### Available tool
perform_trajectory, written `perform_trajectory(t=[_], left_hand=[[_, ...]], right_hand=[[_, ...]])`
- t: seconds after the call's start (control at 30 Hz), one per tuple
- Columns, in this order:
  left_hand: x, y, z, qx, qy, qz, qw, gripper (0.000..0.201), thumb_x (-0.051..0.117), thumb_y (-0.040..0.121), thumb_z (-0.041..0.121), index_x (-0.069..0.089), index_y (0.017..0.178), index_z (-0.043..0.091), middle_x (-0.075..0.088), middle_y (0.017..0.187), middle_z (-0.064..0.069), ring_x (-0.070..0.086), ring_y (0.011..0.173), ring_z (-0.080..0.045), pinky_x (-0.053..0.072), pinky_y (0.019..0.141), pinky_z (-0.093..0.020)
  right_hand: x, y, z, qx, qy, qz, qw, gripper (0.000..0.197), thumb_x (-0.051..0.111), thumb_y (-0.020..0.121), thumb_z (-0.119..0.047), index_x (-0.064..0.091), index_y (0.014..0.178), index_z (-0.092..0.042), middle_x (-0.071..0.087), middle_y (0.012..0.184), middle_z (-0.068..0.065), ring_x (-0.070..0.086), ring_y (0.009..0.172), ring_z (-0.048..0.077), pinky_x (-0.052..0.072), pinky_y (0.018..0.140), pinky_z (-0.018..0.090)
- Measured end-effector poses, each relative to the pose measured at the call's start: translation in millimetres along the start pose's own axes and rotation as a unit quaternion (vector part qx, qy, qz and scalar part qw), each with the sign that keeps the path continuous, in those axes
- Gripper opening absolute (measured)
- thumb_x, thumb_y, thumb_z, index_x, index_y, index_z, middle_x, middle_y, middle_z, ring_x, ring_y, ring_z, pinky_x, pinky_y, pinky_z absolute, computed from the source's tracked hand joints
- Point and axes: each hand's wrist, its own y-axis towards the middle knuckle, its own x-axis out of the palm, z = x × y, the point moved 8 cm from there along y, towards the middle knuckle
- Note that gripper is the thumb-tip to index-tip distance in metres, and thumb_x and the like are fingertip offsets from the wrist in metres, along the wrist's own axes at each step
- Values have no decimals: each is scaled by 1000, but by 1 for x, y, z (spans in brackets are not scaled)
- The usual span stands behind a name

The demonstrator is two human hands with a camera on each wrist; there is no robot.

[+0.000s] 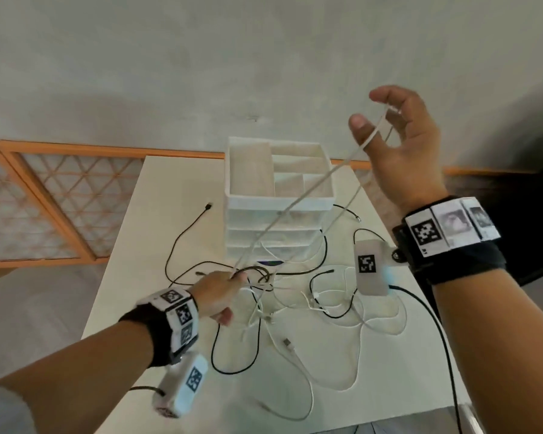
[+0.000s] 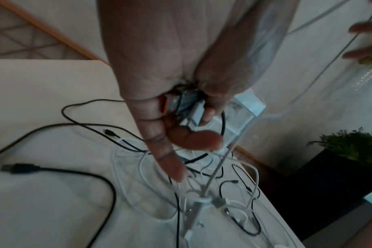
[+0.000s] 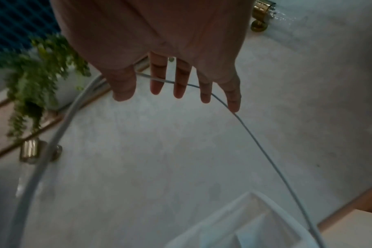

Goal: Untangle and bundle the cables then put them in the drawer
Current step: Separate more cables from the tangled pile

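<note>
The left hand (image 1: 220, 292) gripped cable plugs (image 2: 181, 105) above the tangle near the tabletop (image 1: 132, 245) middle. A thin, smooth white cable (image 1: 295, 202) ran taut, slanting up and right past the white plastic drawer unit (image 1: 276, 198), looped over the raised right hand (image 1: 398, 145), fingers spread.

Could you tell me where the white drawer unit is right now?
In the head view, the white drawer unit stands at the table's far middle, just behind the tangled cables.

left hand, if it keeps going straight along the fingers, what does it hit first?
Most likely the tangle of cables lying on the table just past the left hand fingertips; depth is unclear.
</note>
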Motion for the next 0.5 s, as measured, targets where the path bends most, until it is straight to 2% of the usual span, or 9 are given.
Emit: perform_trajectory(t=[0.07,0.17,0.23,0.3,0.37,0.43,0.5], left_hand=[[-9,-1,-3,-19,0,3,1000,54,43,102,47,47,133,3,67,95,-21,66,55,-21,62,80,-48],[-23,-3,0,-9,0,14,1000,43,42,104,41,51,119,2,67,106,-20,61,45,-16,62,69,-42],[-29,-6,3,4,5,21,1000,39,41,105,38,55,98,2,72,90,-17,58,43,-17,59,57,-35],[-35,-8,5,7,-7,28,1000,39,43,105,35,50,80,6,68,69,-13,55,45,-20,56,50,-32],[-44,-10,9,16,-26,46,999,37,44,104,35,49,77,10,60,59,-8,51,46,-18,52,46,-29],[-55,-9,13,29,-50,74,996,35,45,103,34,50,78,11,54,55,-3,45,45,-16,45,42,-26],[-65,-7,18,46,-81,106,990,35,45,103,33,50,76,12,47,52,-1,42,44,-16,38,41,-24]], right_hand=[[1,4,14,12,-19,9,1000,45,68,85,-50,59,121,-24,60,131,-1,56,123,13,44,109,34],[3,18,18,14,-34,2,999,43,68,83,-54,58,117,-29,59,130,-4,55,121,12,45,107,31],[8,30,21,25,-36,-14,999,47,68,81,-59,60,116,-29,60,129,-4,56,121,14,46,106,32],[9,39,22,18,-34,-10,999,47,69,81,-59,59,116,-29,60,129,-1,56,121,14,46,106,35],[5,45,15,-6,-36,6,999,46,71,82,-55,55,118,-32,58,132,-4,54,124,8,47,105,36],[2,48,7,-26,-27,20,999,56,72,84,-53,49,129,-30,53,137,-9,50,129,4,47,104,34],[3,51,7,-29,-34,30,999,67,69,84,-56,43,139,-27,50,138,-6,49,129,5,45,108,33]])
